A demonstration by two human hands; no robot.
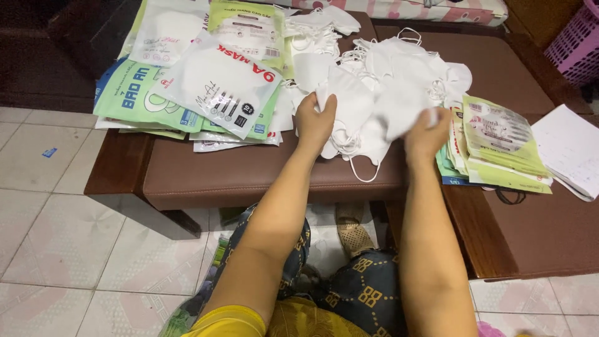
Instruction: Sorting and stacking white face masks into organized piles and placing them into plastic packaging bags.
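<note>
Left of the left hand lie stacked mask packets. That hand pinches a white face mask; the right hand seems closed on another's edge, blurred. Masks look light, soft, floppy; best gripped by an edge. Brown padded worktop, tiled floor.

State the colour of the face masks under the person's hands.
White, seen best in the head view: the face masks piled on the brown bench.

left hand and right hand gripping white masks, brown table
</note>
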